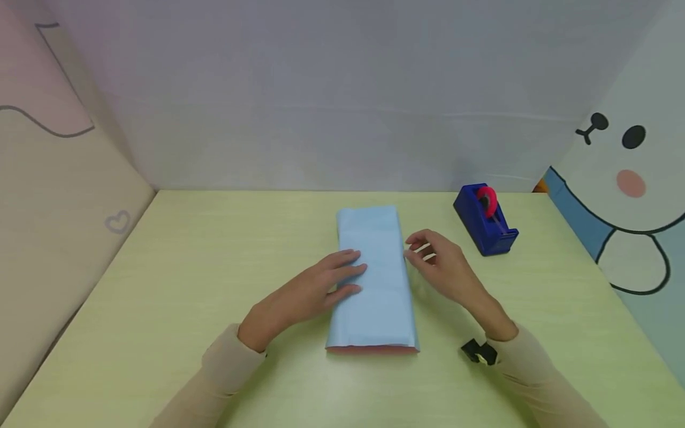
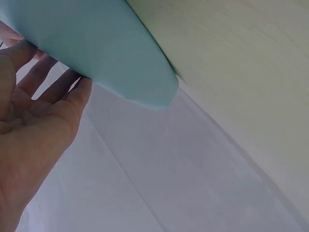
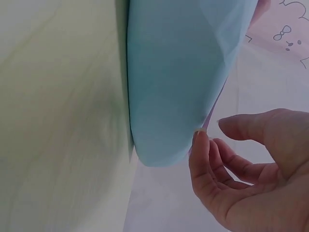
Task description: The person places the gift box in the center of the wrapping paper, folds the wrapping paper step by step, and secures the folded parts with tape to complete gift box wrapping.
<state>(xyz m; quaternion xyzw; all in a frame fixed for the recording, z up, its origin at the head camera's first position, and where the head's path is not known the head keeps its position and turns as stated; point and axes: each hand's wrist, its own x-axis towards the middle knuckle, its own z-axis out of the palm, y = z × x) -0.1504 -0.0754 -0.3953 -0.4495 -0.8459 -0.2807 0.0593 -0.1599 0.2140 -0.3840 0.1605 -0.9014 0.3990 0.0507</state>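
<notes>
A light blue paper packet [image 1: 374, 285], folded into a tall, flat-topped shape, lies lengthwise on the table; a pinkish-red layer shows at its near end. From the left, my left hand [image 1: 321, 279] rests its spread fingers on the top of the packet. My right hand [image 1: 441, 264] is at the packet's right edge with bent fingers. In the right wrist view, thumb and forefinger are apart, and the forefinger tip is at the edge of the blue paper [image 3: 174, 87], where a thin purplish strip shows. The left wrist view shows the fingertips against the blue paper [image 2: 111, 53].
A blue tape dispenser [image 1: 484, 223] with a pink-red roll core stands beyond my right hand. A small black object [image 1: 479, 352] is at the right sleeve cuff. A pale wall [image 1: 342, 119] rises behind the table [image 1: 214, 249], and printed panels flank both sides.
</notes>
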